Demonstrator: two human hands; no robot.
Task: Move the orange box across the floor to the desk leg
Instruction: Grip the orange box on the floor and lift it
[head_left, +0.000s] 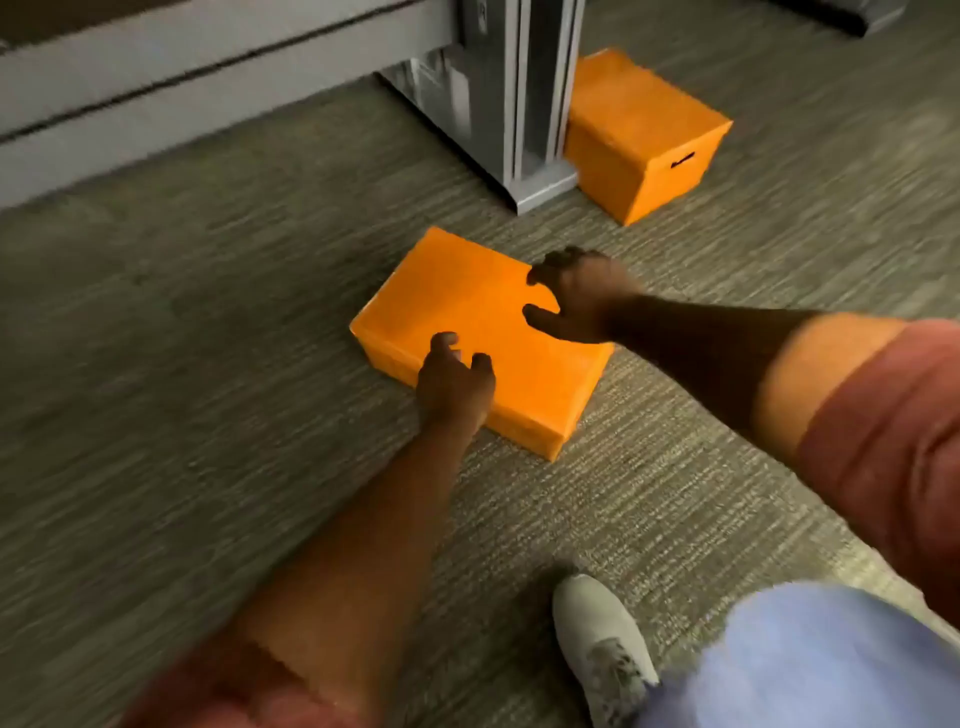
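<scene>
A flat orange box (467, 306) lies on the grey carpet in the middle of the head view, a short way in front of the grey metal desk leg (519, 104). My left hand (454, 382) rests on the box's near long edge, fingers curled over the lid. My right hand (576, 296) sits at the box's far right edge, with thumb and fingers spread over the lid. The box rests flat on the floor. Both hands touch it from above; a closed grip is not visible.
A second, taller orange box (644, 135) with a handle slot stands just right of the desk leg. A grey desk panel (156, 93) runs along the upper left. My white shoe (597, 644) and blue-clad knee (810, 654) are at the lower right.
</scene>
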